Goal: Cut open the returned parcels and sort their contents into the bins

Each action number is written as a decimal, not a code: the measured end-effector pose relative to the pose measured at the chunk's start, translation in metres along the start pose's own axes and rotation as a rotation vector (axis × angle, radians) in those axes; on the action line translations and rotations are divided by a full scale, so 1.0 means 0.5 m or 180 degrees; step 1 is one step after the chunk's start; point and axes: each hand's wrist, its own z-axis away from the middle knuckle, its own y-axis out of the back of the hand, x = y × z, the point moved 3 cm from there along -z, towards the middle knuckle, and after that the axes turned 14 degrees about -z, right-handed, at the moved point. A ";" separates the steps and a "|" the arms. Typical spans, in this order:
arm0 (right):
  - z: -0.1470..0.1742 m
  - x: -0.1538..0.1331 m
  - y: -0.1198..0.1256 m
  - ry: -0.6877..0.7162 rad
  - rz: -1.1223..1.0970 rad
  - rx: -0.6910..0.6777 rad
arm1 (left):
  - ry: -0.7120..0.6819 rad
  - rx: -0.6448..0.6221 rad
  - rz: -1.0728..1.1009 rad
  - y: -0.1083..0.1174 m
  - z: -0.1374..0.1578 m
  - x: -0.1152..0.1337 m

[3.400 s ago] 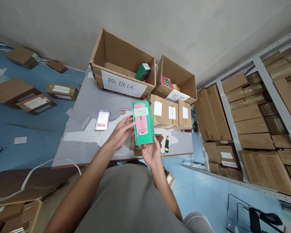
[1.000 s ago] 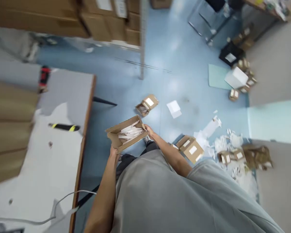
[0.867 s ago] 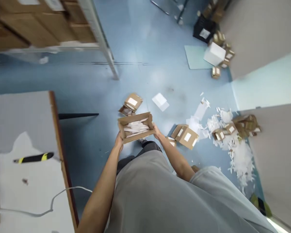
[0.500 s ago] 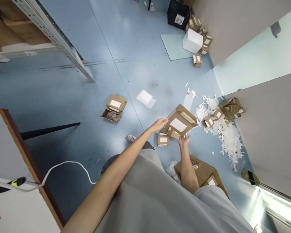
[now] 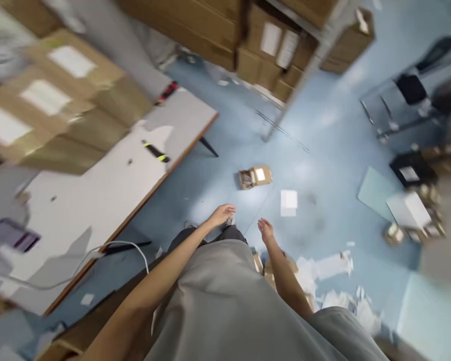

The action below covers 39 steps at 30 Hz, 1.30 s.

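My left hand (image 5: 223,214) hovers above my shoes with its fingers stretched out and holds nothing. To its right, my right hand (image 5: 265,229) is likewise empty, fingers apart. Ahead of both hands an opened small cardboard box (image 5: 262,174) lies on the floor, its labelled lid folded out and something dark inside. White paper sheets (image 5: 288,202) lie on the floor to the right of that box. Behind my right forearm, more cardboard boxes (image 5: 285,263) show in part; my arm and shirt hide the rest.
At left stands a white table (image 5: 116,195) with large cartons (image 5: 60,95), a cutter (image 5: 156,151) and a phone-like device (image 5: 13,234). A white cable (image 5: 126,242) hangs over its edge. Shelving (image 5: 304,70) rises ahead. Paper scraps (image 5: 357,306) and a black crate (image 5: 413,168) lie right.
My view has swung left toward the table. Both hands have let go of the labelled cardboard box and are now empty, held in front of my body.
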 end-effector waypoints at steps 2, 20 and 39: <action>-0.074 -0.031 -0.133 -0.0209 0.0317 -0.0324 | 0.0096 0.0698 0.0465 0.141 0.062 -0.048; 0.158 0.140 -1.164 -0.0147 0.1516 -0.2658 | 0.0696 0.2908 0.2462 0.704 0.498 -0.399; 0.182 0.174 -1.547 0.0139 0.2746 -0.3366 | 0.0245 0.3609 0.2162 1.112 0.297 -0.174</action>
